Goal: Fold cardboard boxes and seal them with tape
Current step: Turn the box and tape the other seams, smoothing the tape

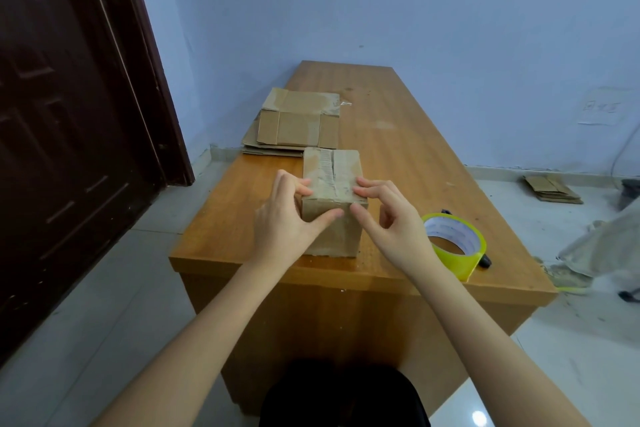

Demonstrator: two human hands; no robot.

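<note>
Item: box (332, 204), cardboard, folded up, standing near the near edge of the desk (408, 156), centre-left. Top flaps shut, clear tape strip along the seam, looks wrinkled.

L hand (284, 218): on box's near-left top corner, fingers over the top edge, thumb pressed on the near face. Holds/presses, not a full wrap.

R hand (391, 218): at near-right top corner, fingertips touching the top edge, thumb on near face close to the L thumb. Other fingers curled; can't tell if they pinch a tape end.

Hands: close together, both on the box, thumbs nearly meeting.

Tape roll (453, 243): yellow-green, lying flat just right of the R hand, near desk edge. Dark tool (485, 260) partly hidden behind it, type unclear.

Flat stack (298, 125): unfolded boxes, far-left of desk, just beyond the box.

More flat cardboard (554, 189) on floor, far right.

Step (est.): smoothing tape end down over the near edge.

Risks (est.):
- tape creases or lifts if pressed unevenly, so weak seal
- box is light and near the edge; a hard push could slide or tip it
- R forearm could knock the roll off the desk.
</note>
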